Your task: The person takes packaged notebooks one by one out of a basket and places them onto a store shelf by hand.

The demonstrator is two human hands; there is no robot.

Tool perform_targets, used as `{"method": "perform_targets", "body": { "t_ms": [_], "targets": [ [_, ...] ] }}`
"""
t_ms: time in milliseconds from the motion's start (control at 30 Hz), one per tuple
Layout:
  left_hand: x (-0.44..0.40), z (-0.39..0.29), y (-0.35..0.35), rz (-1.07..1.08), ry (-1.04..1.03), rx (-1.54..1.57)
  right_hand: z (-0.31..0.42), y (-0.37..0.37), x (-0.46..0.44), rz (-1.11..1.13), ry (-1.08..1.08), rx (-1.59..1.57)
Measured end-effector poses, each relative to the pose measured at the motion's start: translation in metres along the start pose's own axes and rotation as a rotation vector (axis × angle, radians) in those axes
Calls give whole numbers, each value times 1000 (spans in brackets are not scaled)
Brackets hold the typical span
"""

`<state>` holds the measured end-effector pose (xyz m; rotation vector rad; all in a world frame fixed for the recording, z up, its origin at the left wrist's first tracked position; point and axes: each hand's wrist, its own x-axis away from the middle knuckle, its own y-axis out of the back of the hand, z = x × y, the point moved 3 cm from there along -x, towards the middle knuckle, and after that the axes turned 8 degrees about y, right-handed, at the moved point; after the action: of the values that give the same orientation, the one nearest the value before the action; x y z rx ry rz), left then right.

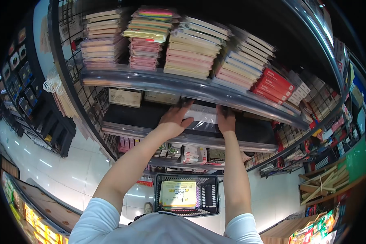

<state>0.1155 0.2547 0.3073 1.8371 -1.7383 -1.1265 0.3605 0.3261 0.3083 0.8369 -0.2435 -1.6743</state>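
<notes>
On the dark middle shelf (128,115), a pale pack in shiny clear plastic wrap (203,114) lies between my two hands. My left hand (175,120) grips its left side, fingers reaching toward the back and thumb along the near edge. At the opposite side, my right hand (227,121) is closed against the pack, its fingertips partly in shadow under the upper shelf. Left of the hands, a cream box (125,98) with printing stands at the back, and a similar box (162,97) sits beside it. What lies behind the pack is hidden.
Stacks of wrapped notebooks (193,51) and red boxes (273,85) fill the upper shelf, whose clear front lip (183,84) overhangs my hands. Small boxes (194,154) line the lower shelf. Below stands a black basket (215,179) holding a yellow cartoon-printed item (179,194).
</notes>
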Motion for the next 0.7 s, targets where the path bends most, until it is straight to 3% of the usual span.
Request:
{"method": "perform_targets", "body": {
  "t_ms": [33,300,600,700],
  "targets": [
    [2,0,-1,-45,-24,-22,-4,-4,2,-88,90,12],
    [24,-5,4,-138,-121,-179,21,14,25,-9,-18,79],
    [31,-11,17,-40,-33,-108,24,26,53,-106,84,68],
    [47,-10,21,-354,-148,-34,18,36,78,-265,214,-64]
  ]
}}
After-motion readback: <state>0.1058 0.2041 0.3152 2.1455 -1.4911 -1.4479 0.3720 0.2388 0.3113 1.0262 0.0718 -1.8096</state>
